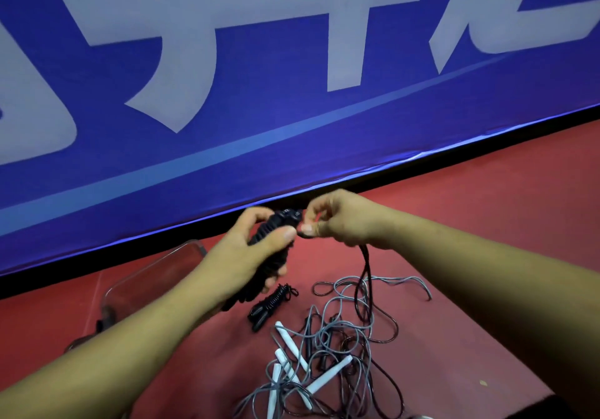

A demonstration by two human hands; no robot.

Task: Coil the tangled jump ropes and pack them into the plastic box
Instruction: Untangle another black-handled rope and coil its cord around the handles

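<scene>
Red flooring [487, 224] ran up to a blue banner [292, 94] with big pale lettering, and at its foot I could see the clear plastic box [156, 269] lying on the floor, partly hidden behind the left forearm. I couldn't tell whether anything was inside it.

Just right of the box and raised above the floor, the left hand [256, 249] was wrapped around a black bundle [285, 215] of handles wound with rope, thumb pressed across the front and fingers curled behind. Further right of the box, close against the top of that bundle, the right hand [337, 217] pinched a black rope [365, 275] between thumb and forefinger, the other fingers curled in. From that hand the rope hung down to the floor, where it trailed off in loose loops.

On the floor just right of the box, below the left hand, lay a second black rope [269, 305], already wound tight around its handles. Further right of the box and nearer to me sat a tangle of grey ropes [344, 292] with white handles [289, 340], the black rope's loops lying across it.
</scene>
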